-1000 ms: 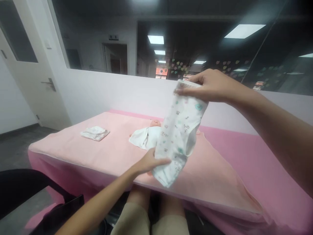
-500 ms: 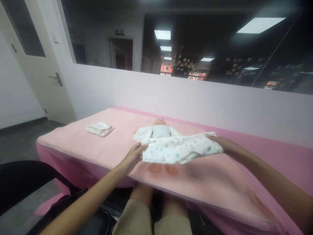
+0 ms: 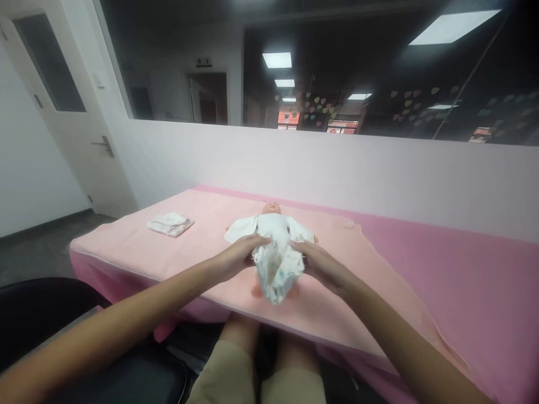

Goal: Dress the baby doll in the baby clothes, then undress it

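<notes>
A white cloth (image 3: 275, 280) with small coloured prints hangs bunched between my two hands, its lower part sagging in a fold. My left hand (image 3: 243, 253) grips its left edge, thumb on top. On the other side my right hand (image 3: 320, 264) holds the right edge in the same way. Beneath and behind it, a baby doll (image 3: 275, 224) in a white long-sleeved top lies on its back, arms spread and feet toward me. The cloth covers most of the doll's legs. Whether cloth and doll touch, I cannot tell.
A folded white printed cloth (image 3: 170, 224) lies on the left of the peach blanket (image 3: 202, 230) covering the table. Pink sheet (image 3: 475, 275) shows at the right. A black chair (image 3: 42, 303) stands at lower left. The wall and window (image 3: 345, 67) rise behind the table.
The cloth was stretched flat sideways; now it is gathered and hanging. My right hand has come in to the left, close to my left hand, which has shifted slightly right.
</notes>
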Available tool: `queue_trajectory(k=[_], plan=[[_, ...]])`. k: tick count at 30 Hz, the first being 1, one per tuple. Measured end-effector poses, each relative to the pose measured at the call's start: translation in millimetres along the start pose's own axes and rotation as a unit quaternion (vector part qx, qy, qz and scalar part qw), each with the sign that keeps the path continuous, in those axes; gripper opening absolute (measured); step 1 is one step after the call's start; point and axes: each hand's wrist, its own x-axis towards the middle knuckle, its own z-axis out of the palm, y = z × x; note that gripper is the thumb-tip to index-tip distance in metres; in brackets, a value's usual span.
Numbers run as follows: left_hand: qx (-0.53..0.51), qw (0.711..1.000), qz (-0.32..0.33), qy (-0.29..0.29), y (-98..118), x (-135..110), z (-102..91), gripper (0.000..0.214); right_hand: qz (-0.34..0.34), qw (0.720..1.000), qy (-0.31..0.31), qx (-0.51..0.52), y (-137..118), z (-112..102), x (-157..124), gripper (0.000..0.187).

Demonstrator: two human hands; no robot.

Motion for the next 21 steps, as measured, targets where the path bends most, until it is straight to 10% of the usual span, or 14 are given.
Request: queue_trajectory(k=[10,16,21], plan=[[0.104,0.994,0.008,-0.033,17,-1,8.3,0.041,-0.057,0.99,-0.074,0.106,1,37,3,0.032],[0.147,0.986,-0.058,-0.057,38,-16,-48.8,0.043,-0.119,0.984,0.034,-0.126,29,26,31,0.069],[0.217,0.968,-0.117,-0.049,66,-30,-135.3,0.047,-0.011,0.97,-0.229,-0.077,58,52,94,0.061]])
